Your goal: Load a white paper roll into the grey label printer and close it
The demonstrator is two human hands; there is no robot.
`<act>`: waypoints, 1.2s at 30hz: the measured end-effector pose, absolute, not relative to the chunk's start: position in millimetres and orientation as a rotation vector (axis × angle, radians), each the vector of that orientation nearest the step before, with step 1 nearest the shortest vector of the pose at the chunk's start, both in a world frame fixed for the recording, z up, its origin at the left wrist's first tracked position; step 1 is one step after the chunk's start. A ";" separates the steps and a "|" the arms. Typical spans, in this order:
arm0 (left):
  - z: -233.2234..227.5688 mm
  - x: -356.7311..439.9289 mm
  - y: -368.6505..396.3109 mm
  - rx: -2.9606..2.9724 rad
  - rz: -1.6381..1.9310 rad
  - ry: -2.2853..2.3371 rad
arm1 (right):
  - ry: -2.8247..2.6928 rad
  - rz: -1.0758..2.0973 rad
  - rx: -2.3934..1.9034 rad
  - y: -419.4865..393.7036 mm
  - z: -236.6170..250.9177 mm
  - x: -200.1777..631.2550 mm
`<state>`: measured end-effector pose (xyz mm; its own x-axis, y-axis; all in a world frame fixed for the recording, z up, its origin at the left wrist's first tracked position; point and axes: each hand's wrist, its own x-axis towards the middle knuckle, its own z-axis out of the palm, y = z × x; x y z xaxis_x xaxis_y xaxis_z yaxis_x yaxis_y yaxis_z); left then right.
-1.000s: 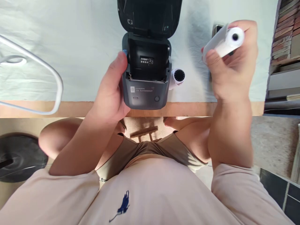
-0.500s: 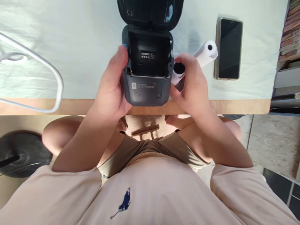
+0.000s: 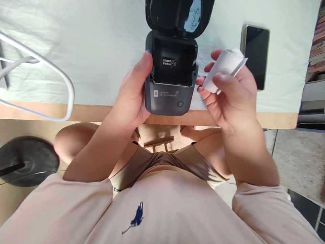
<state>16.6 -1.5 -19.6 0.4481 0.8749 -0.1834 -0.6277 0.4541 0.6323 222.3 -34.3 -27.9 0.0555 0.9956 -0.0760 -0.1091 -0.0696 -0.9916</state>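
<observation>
My left hand point(image 3: 133, 91) grips the left side of a dark grey label printer point(image 3: 168, 99), thumb along its edge. The printer's black lid point(image 3: 177, 17) stands swung up, and a bare compartment with a small printed sticker shows inside. To the right of the printer, my right hand point(image 3: 233, 91) holds a white paper roll point(image 3: 219, 69) between thumb and fingers. A loose end of the paper sticks out at the roll's right side. The roll is apart from the printer.
A phone point(image 3: 255, 54) with a dark screen lies on the pale cloth point(image 3: 101, 40) behind my right hand. On the left stands a white looped frame point(image 3: 68, 88). The table's wooden front edge point(image 3: 93, 113) runs below the printer. Stacked items point(image 3: 316, 51) are at the far right.
My right hand has moved right, away from the printer's side, and has lifted a white paper roll from the cloth. The printer stays in my left hand, its lid still up.
</observation>
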 end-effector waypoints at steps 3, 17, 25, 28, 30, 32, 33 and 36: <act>-20.4 15.5 -0.7 0.577 0.976 0.515 | -1.281 0.905 -1.178 -37.0 -14.2 212.0; -24.9 14.7 -11.0 0.752 1.073 0.624 | -2.106 -0.025 -1.822 -23.5 29.4 172.4; -28.3 12.4 -3.5 0.709 1.045 0.549 | -2.055 -0.139 -1.465 -27.4 11.1 178.5; -32.9 6.9 1.8 0.746 1.001 0.534 | -2.069 -0.174 -1.234 -33.2 2.7 177.8; -36.3 3.5 3.1 0.766 1.010 0.578 | -2.056 -0.137 -1.137 -35.3 -1.0 178.3; -38.2 1.9 2.4 0.780 1.015 0.618 | -2.043 -0.088 -1.100 -36.3 -0.8 180.1; -38.5 1.8 1.6 0.789 1.016 0.623 | -2.020 -0.060 -1.106 -36.6 0.9 181.3; -37.2 2.6 -1.3 0.802 1.038 0.597 | -1.847 0.074 -1.264 -34.7 8.1 184.2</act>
